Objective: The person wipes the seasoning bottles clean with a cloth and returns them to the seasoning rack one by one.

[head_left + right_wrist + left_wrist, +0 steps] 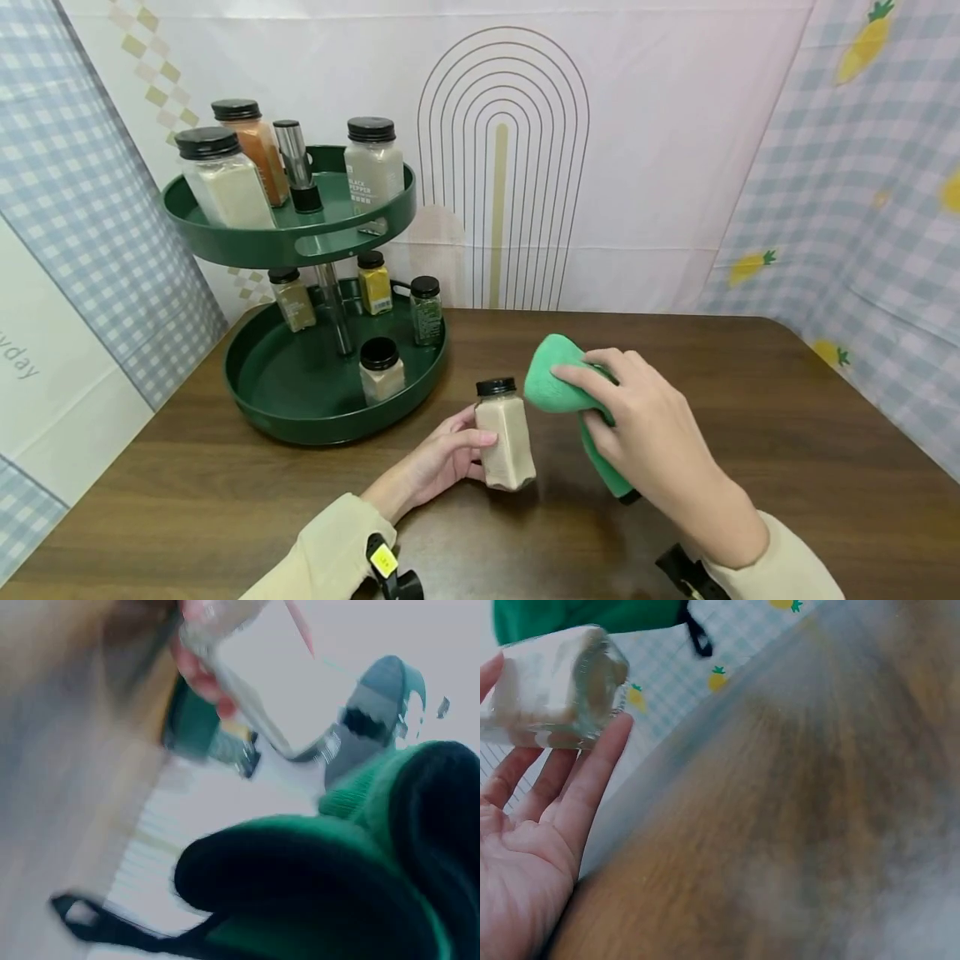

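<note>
My left hand (442, 458) grips a clear spice jar (506, 442) with a black lid and pale beige powder inside. The jar is held slightly tilted above the wooden table; in the left wrist view its clear base (600, 686) faces the camera, with fingers beneath it. My right hand (652, 417) pinches a folded green cloth (558, 375) just right of the jar's lid. In the right wrist view the cloth's dark-edged folds (300, 855) fill the lower right, and a black hanging loop (82, 911) dangles from it.
A two-tier green turntable rack (322, 429) stands at the left. Its upper tray (247, 246) bears jars of powder and a silver-topped post; several smaller jars, such as a yellow one (375, 287), stand on the lower tray. A patterned curtain (637, 167) hangs behind the table (787, 400).
</note>
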`<move>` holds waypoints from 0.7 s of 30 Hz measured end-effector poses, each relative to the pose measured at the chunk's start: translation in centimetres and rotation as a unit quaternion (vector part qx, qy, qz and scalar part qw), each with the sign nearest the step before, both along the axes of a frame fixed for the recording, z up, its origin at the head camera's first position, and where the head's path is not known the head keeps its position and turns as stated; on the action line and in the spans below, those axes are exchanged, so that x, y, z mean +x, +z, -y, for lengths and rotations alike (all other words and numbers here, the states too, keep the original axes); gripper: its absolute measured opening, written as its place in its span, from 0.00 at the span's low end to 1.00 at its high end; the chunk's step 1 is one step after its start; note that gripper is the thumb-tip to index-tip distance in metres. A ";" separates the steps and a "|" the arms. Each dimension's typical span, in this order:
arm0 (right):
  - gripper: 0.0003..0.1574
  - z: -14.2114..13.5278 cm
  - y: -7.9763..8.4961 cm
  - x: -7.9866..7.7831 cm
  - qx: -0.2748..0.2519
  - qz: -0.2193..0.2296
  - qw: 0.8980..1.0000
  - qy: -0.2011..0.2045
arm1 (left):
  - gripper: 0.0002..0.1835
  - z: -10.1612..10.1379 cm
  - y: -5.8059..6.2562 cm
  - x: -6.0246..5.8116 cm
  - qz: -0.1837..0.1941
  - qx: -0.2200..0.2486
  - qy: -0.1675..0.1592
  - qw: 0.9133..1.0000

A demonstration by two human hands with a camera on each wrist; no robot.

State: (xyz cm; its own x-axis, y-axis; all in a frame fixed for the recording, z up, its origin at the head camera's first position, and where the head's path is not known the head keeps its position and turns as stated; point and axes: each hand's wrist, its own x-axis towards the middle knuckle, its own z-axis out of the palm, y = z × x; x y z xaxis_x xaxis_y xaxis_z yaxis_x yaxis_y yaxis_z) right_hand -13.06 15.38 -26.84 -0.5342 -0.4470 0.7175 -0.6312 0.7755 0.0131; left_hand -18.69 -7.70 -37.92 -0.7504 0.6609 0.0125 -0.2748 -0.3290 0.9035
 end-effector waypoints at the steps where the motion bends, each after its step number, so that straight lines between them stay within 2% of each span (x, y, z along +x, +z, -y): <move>1: 0.29 0.3 -0.3 -0.1 -0.014 -0.009 1.000 0.009 | 0.32 0.0 0.0 0.0 -0.002 -0.001 -0.003 1.000; 5: 0.30 1.5 -1.4 -0.1 -0.019 -0.022 0.999 0.026 | 0.23 -0.1 -0.1 0.0 -0.012 -0.001 -0.009 1.000; 10: 0.32 2.1 -2.3 -0.1 0.012 0.005 1.000 0.024 | 0.11 -0.2 -0.3 -0.2 -0.030 -0.002 -0.003 1.000; 21: 0.28 1.4 -1.4 0.3 0.057 0.074 0.996 0.011 | 0.09 0.0 -0.4 -0.3 -0.070 -0.011 -0.019 0.997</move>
